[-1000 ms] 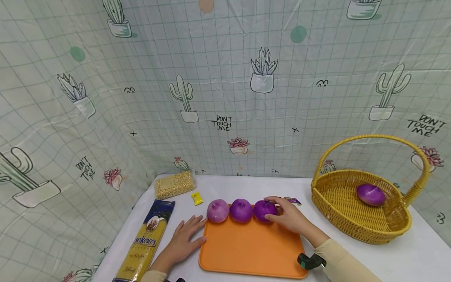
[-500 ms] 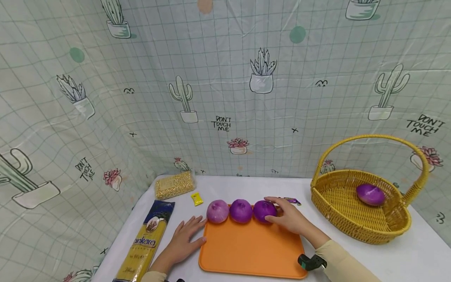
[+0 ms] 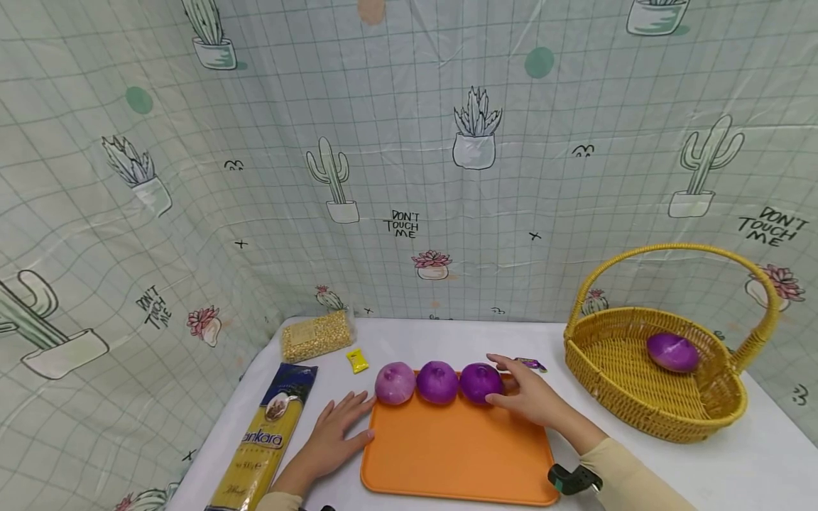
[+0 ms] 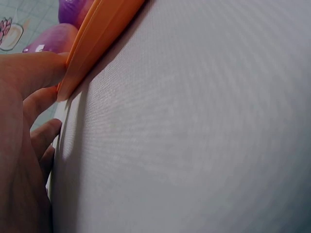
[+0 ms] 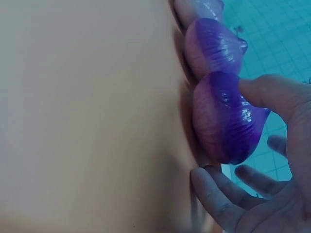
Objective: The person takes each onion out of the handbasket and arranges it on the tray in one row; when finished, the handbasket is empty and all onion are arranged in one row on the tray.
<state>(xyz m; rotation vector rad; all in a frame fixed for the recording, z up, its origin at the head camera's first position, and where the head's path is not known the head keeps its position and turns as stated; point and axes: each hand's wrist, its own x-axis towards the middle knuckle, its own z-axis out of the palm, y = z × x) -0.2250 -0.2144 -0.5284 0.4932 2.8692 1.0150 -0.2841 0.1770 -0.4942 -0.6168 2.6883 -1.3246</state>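
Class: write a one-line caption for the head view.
Right hand touches the rightmost of three purple onions on an orange tray.

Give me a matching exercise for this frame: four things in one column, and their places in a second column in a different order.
Things:
1. pasta packet
2. lone purple onion
3. left hand
4. right hand

Places:
A. inside the wicker basket
B. against the rightmost onion of the row
C. flat on the table beside the orange tray's left edge
D. lying at the table's left edge

Pairs: 1-D, 2-A, 3-C, 4-B
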